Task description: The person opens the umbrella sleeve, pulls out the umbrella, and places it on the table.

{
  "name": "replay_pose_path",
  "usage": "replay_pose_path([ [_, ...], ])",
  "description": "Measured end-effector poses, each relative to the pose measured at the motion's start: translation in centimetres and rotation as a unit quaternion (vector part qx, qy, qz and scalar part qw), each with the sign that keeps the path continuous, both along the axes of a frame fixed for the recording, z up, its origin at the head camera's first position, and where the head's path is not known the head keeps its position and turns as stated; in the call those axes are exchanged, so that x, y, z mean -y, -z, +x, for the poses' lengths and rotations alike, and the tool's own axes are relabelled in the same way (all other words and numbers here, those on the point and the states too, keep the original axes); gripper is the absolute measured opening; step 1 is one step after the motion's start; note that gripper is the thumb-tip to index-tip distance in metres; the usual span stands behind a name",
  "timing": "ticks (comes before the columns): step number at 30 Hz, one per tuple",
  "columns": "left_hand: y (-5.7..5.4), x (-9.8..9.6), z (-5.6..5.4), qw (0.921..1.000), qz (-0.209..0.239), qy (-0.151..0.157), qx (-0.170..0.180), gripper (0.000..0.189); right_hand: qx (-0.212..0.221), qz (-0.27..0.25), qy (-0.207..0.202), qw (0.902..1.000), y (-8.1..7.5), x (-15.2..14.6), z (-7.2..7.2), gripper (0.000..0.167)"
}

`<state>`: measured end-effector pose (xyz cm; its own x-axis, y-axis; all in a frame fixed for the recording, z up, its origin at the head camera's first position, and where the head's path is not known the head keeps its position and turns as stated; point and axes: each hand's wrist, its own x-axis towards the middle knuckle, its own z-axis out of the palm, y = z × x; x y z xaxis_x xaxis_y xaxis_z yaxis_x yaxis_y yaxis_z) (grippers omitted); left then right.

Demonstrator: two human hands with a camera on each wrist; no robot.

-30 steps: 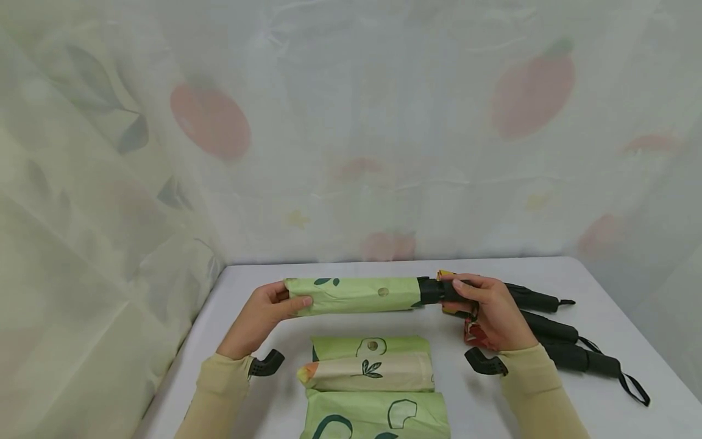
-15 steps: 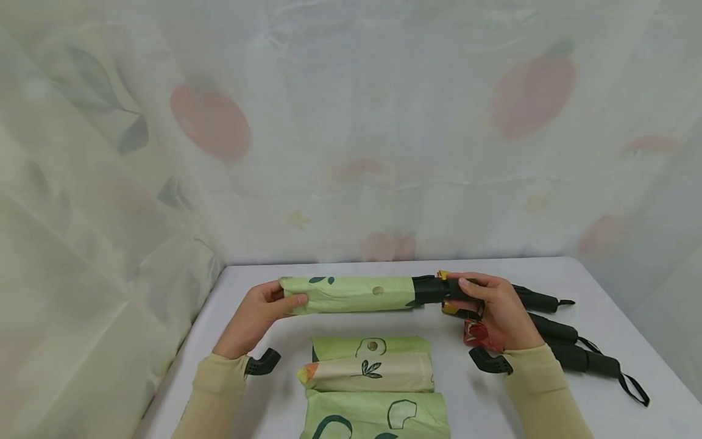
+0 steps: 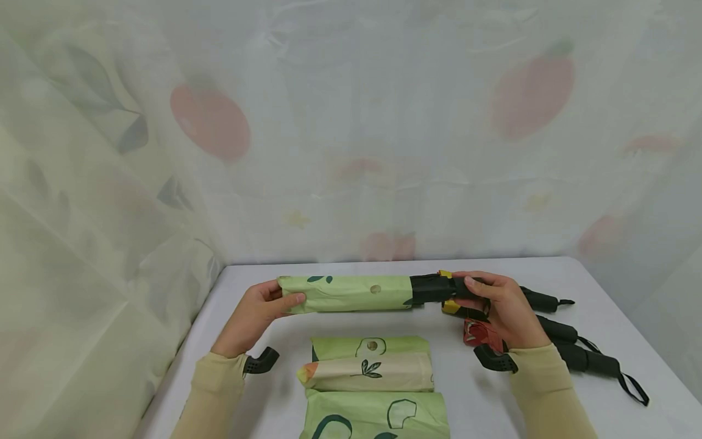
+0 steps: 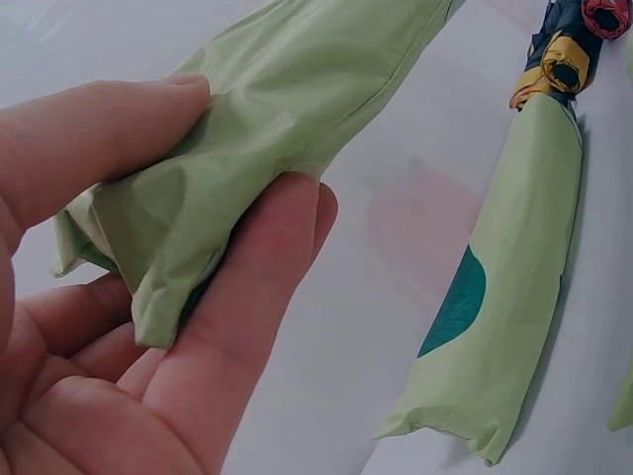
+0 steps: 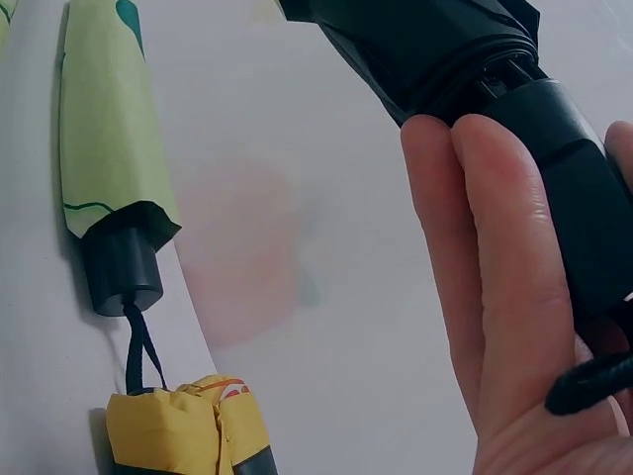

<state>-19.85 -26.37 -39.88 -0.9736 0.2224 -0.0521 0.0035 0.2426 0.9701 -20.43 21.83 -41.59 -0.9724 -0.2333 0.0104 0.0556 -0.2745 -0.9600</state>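
From where I stand, the person has both hands up over the white table (image 3: pixel 466 421), with a pale green sleeve (image 3: pixel 340 294) and a black umbrella (image 3: pixel 430 289) stretched level between them. The left hand (image 3: pixel 253 318) pinches the sleeve's left end, thumb on top and fingers beneath; up close the cloth there is crumpled, its loose corners hanging down past the fingers. The right hand (image 3: pixel 503 308) grips the umbrella by its black handle, thumb on the near side, a strap (image 5: pixel 593 381) looping by the palm. The umbrella's black body runs into the sleeve's right end and juts out well short of that hand; how far it reaches inside is hidden. Below the held pair, on the table, lie a green upper sleeve (image 3: pixel 334 346), a cream sleeve (image 3: pixel 397 372) overlapping its near edge, and, nearest the person, a green lower sleeve (image 3: pixel 362 405), cut off at the edge of view. Off to the right rest three dark umbrellas (image 3: pixel 576 358), their handles pointing away to the right, with yellow cloth (image 3: pixel 451 306) and red cloth (image 3: pixel 479 333) showing at their near ends, partly behind the right hand. The right wrist view also catches another green sleeve (image 5: pixel 114 119) lying down, a black handle (image 5: pixel 124 269) poking out of it close to yellow folds. Each wrist carries a black mount (image 3: pixel 262 361), and a pale printed curtain (image 3: pixel 417 122) hangs behind the table.
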Motion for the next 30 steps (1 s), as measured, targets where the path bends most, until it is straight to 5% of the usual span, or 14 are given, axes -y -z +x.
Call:
replay_pose_path([
  [30, -0.2, 0.5, -0.3, 0.9998, -0.008, -0.018, 0.005, 0.046, -0.013, -0.012, 0.004, 0.9998, -0.1, -1.0, 0.3, 0.025],
])
